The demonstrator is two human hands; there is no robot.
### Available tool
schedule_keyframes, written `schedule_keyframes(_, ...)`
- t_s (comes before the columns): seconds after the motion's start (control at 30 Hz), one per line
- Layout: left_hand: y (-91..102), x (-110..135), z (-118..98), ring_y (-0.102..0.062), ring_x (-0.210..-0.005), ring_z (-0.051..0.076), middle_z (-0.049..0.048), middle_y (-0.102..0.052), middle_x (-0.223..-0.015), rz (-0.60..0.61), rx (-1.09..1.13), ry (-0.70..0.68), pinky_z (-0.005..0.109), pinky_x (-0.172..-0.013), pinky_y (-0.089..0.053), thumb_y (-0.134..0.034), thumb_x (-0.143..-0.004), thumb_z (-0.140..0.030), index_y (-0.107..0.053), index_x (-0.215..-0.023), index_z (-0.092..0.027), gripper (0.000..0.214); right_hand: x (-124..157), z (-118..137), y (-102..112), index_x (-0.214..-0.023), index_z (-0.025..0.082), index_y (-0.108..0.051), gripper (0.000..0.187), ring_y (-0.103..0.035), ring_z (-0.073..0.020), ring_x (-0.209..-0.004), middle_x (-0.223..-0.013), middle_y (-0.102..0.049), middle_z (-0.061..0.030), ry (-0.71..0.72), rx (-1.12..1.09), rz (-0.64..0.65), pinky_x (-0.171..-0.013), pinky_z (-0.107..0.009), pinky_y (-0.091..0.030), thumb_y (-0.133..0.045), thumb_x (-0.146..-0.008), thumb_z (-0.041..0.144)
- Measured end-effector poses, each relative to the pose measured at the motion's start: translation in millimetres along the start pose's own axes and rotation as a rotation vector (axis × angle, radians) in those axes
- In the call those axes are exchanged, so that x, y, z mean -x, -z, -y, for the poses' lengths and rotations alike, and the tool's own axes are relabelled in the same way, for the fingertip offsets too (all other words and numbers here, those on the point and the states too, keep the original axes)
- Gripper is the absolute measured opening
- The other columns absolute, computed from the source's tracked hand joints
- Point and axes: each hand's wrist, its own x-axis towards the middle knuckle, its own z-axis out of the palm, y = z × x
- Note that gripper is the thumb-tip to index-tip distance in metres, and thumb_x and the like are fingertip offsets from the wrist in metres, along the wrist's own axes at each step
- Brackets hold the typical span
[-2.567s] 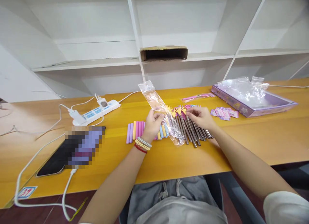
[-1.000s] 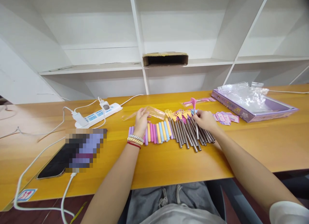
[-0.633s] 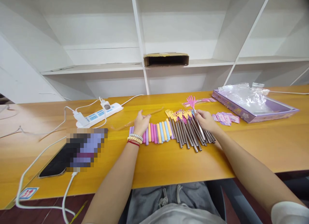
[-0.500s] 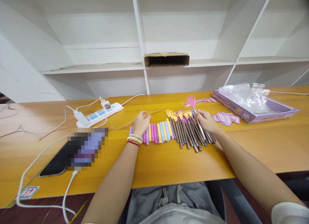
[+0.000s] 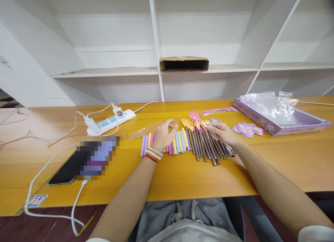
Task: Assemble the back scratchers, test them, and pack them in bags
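Observation:
My right hand (image 5: 223, 132) pinches the metal rod of a back scratcher (image 5: 194, 115), whose pink claw head points to the left. Below it lies a row of more back scratchers (image 5: 208, 149) with steel rods and mostly yellow claws (image 5: 191, 125). Over a line of purple, pink, yellow and blue handle tubes (image 5: 145, 144) hovers my left hand (image 5: 164, 135), thumb and fingers apart, with nothing visible in it. It covers the middle of that line. A clear plastic sleeve (image 5: 141, 131) lies flat just behind the tubes, partly behind the left hand.
A purple box lid (image 5: 273, 127) at the right holds clear bags (image 5: 271, 102). Pink cards (image 5: 247, 129) and a bagged pink back scratcher (image 5: 219, 110) lie nearby. To the left are a power strip (image 5: 112, 122), cables and a phone (image 5: 65, 167). A cardboard box (image 5: 184, 64) sits on the shelf.
The back scratcher in my right hand has tipped from nearly upright to slanting left, its pink head lower. My left hand has moved right along the tubes, toward the claw head.

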Motion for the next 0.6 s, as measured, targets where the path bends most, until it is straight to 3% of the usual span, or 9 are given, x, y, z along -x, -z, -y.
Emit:
schedule_keyframes(0.23, -7.8, 8, -14, -0.06, -0.088, 0.019, 0.0072, -0.066, -0.098, 0.056, 0.16, -0.049, 0.031, -0.079, -0.044, -0.053, -0.083, -0.041, -0.062, -0.104, -0.018, 0.033, 6, 6, -16, -0.089, 0.014, -0.056, 0.043, -0.034, -0.005, -0.042, -0.046, -0.038, 0.0063, -0.044, 0.064, 0.199, -0.045, -0.02, -0.025, -0.046, -0.084, 0.056)
schedule_keyframes(0.6, -6.8, 11, -19, -0.061, -0.077, 0.018, 0.0047, -0.068, -0.084, 0.068, 0.091, -0.065, 0.029, -0.07, -0.043, -0.048, -0.086, -0.041, -0.065, -0.091, -0.019, 0.028, 11, 16, -22, -0.097, 0.014, -0.057, 0.041, -0.041, -0.0058, -0.043, -0.048, -0.045, 0.005, -0.11, 0.071, 0.337, -0.043, -0.019, -0.03, -0.051, -0.083, 0.052)
